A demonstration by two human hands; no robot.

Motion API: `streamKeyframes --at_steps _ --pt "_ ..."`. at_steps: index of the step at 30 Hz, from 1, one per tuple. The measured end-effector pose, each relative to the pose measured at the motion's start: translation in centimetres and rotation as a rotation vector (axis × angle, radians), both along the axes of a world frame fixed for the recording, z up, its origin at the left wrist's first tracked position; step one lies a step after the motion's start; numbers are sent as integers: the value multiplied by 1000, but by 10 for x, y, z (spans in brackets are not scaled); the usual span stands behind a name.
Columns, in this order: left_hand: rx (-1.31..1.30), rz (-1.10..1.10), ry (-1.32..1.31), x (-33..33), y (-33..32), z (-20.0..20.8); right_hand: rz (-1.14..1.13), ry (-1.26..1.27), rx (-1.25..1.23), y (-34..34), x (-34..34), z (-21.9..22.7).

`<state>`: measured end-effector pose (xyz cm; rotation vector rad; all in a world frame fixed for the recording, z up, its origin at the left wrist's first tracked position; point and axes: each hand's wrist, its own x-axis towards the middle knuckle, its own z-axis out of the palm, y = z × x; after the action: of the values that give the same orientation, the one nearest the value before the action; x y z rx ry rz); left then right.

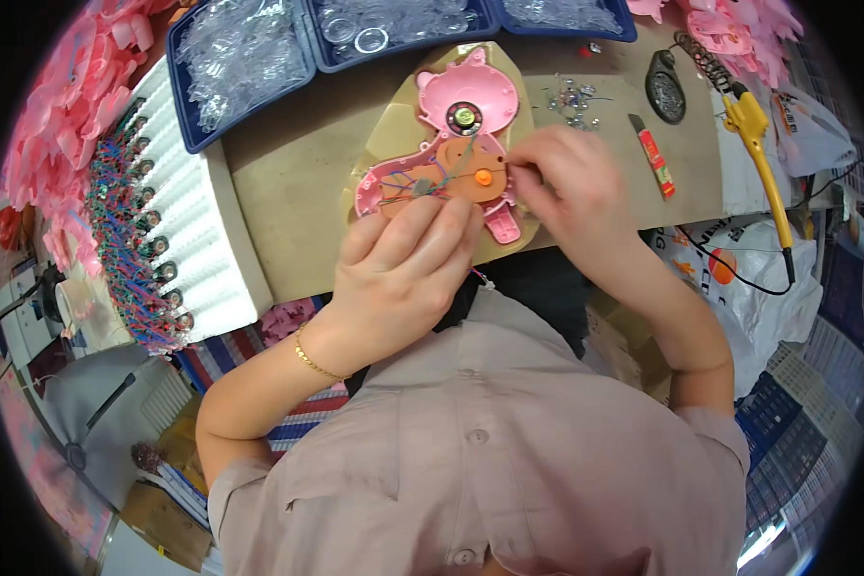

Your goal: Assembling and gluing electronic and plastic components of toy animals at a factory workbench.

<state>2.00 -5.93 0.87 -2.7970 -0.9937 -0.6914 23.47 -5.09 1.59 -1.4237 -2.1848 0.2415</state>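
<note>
A pink plastic toy shell half (468, 81), rounded at its far end with small ear-like bumps, lies open side up on a tan board. A round speaker (465, 118) sits in the shell's far part. Below it is an orange-brown plastic mechanism (461, 173) with thin coloured wires and a bright orange knob. My left hand (408, 254) is closed over the near edge, its fingers pressing on the mechanism and wires. At the shell's right side, my right hand (571, 182) has thumb and fingers pinched together; what lies between them is hidden.
Blue trays (408, 58) of clear plastic parts line the table's far side. Left stands white ridged foam (197, 221) with wired speakers and heaped pink parts. On the right are small loose parts (574, 104), a red cutter knife (653, 156), a dark oval object (664, 88) and a yellow soldering iron (760, 144).
</note>
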Motion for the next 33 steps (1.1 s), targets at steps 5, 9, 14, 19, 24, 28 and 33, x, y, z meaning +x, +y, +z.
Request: streamKeyframes --at_steps 5,9,14,19,24,28,33 --pt "14 -9 48 5 1 2 59 295 -313 8 18 0" --pt "31 -12 -2 5 2 -3 -11 251 -501 17 11 17" --pt "-18 15 48 6 -1 -3 1 162 -272 4 6 1" --pt "-45 9 23 7 -1 -5 53 57 4 -5 6 -5" --pt "-10 -21 -76 6 -1 -8 282 -196 259 -1 3 1" --pt "-19 -34 -96 7 -2 -10 369 -253 195 5 7 10" --pt "-34 -36 -104 12 -1 -12 268 -124 -98 16 12 13"
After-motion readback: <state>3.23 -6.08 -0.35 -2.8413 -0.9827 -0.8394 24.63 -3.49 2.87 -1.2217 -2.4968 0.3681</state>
